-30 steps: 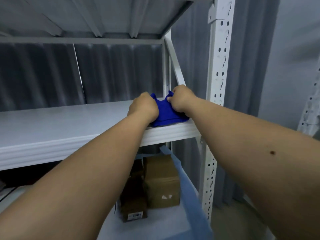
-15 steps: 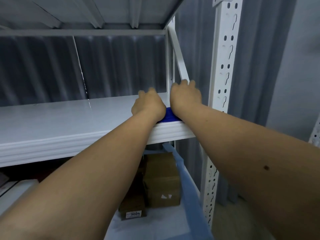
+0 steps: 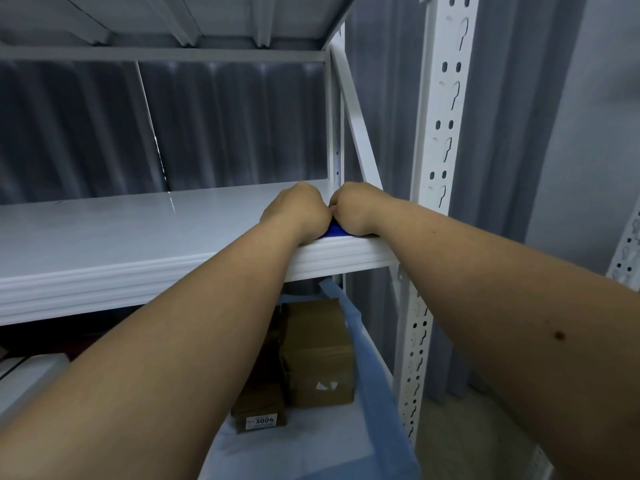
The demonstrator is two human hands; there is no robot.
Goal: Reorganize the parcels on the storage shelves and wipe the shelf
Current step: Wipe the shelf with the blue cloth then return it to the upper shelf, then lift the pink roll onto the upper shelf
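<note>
Two hands, left hand (image 3: 294,209) and right hand (image 3: 356,207), touching, curled down on blue cloth (image 3: 335,231) at shelf (image 3: 138,230) right front corner, bare shelf stretching leftward.

The only text that reads is the number "3004", printed in dark digits on a small white label (image 3: 260,421). The label sits on the front face of a low brown cardboard parcel (image 3: 258,408) on the lower shelf (image 3: 311,441). Smaller print on that label is too fine to make out. The taller brown box (image 3: 317,355) beside it carries two small white marks, not legible as characters.
</note>
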